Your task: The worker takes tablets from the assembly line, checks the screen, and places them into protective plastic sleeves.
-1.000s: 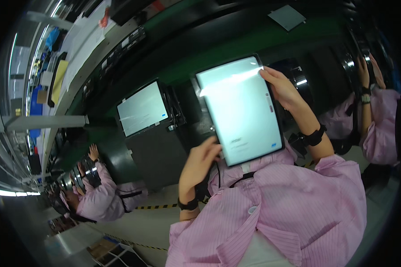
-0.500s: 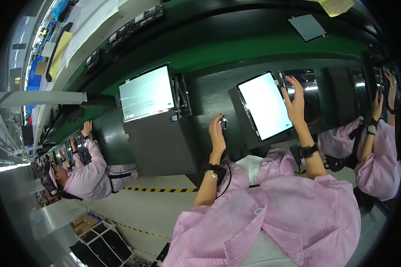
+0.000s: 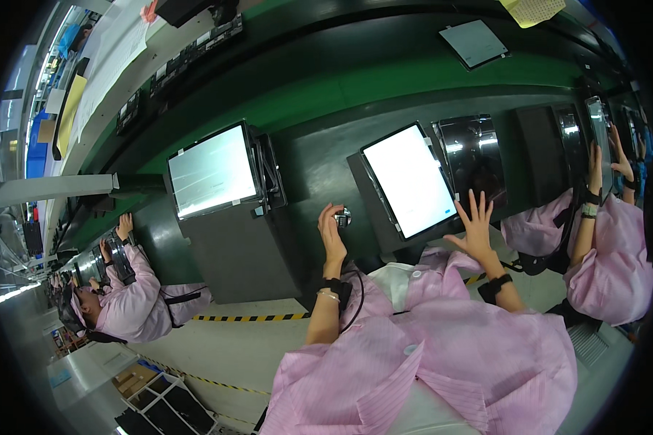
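A tablet with a lit white screen lies tilted on a dark pad in front of me. My right hand is by its near right corner, fingers spread and holding nothing. To the tablet's left, my left hand has its fingers curled around a small silvery metal piece, whose exact kind I cannot make out. Further left, a second lit tablet rests on a dark grey block, with dark frame-like parts tucked along its right side.
A glossy black panel lies right of the near tablet. A grey flat panel sits at the back on the green strip. Co-workers in pink work at left and right. A grey metal arm juts in from the left.
My right hand has come down from the tablet's right edge to its near right corner, its fingers spreading. My left hand stays by the metal piece. The whole view has shifted slightly.
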